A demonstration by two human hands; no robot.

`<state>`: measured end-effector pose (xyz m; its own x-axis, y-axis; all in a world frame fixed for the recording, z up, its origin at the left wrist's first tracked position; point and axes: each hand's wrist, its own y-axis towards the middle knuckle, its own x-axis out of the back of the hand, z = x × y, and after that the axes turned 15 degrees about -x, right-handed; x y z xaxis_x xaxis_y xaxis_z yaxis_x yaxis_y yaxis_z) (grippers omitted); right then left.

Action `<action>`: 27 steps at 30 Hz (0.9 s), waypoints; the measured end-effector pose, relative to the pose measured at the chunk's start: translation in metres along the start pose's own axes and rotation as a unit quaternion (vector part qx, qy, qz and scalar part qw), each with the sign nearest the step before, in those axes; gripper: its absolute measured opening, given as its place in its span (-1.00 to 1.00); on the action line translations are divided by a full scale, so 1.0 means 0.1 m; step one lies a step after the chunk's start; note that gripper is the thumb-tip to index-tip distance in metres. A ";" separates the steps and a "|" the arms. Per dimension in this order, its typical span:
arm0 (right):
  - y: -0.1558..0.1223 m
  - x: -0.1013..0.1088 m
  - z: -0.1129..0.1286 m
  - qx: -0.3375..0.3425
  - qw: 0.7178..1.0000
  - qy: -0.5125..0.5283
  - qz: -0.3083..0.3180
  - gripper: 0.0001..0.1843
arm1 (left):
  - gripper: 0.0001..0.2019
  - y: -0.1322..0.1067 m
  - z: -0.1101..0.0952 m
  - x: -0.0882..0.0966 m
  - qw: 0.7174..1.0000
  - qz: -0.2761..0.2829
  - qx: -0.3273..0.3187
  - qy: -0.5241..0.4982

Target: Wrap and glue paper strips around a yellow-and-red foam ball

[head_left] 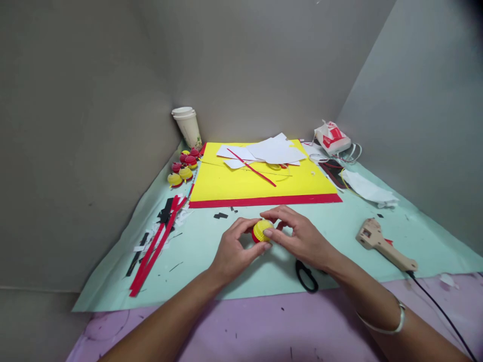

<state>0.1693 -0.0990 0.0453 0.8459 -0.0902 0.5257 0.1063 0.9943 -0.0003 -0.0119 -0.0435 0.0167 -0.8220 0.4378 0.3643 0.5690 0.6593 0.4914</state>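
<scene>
Between my two hands is a small round paper ornament [262, 230], yellow and ribbed on top with red on its lower left side. My left hand [237, 246] grips it from the left, thumb below and fingers above. From the right, my right hand [298, 234] presses its thumb and fingertips on the yellow part. Just beneath the right wrist, black scissors [306, 275] lie partly hidden, with one handle loop showing. Finished-looking red and yellow ornaments [185, 174] of the same sort sit in a group at the back left.
Red paper strips [154, 251] and black scraps lie at the left. Yellow and red sheets [226, 186] carry white paper [269, 150] behind my hands. A corded glue gun [387, 245] rests at the right. A white cup [187, 128] and tissue pack [332, 137] stand near the walls.
</scene>
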 end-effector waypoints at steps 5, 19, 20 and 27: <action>0.00 0.00 0.01 -0.003 1.000 0.004 0.002 -0.78 | -0.62 0.00 0.00 0.00 1.000 0.005 0.013 -0.010; 0.05 0.07 -0.05 -0.087 0.991 0.081 -0.061 -0.69 | -0.57 0.02 0.08 0.03 0.946 -0.062 0.156 -0.275; 0.05 0.05 -0.07 -0.101 0.988 0.096 -0.066 -0.70 | -0.59 0.03 0.09 0.03 0.941 -0.069 0.161 -0.291; 0.05 -0.12 -0.11 -0.146 0.981 0.112 -0.056 -0.69 | -0.72 0.04 0.19 0.06 0.896 -0.115 0.185 -0.386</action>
<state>0.1653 -0.0932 0.0298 0.9102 -0.2408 0.3370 0.3231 0.9218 -0.2140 -0.0150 -0.0265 0.0064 -0.7698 0.4627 -0.4397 0.4528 0.8814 0.1347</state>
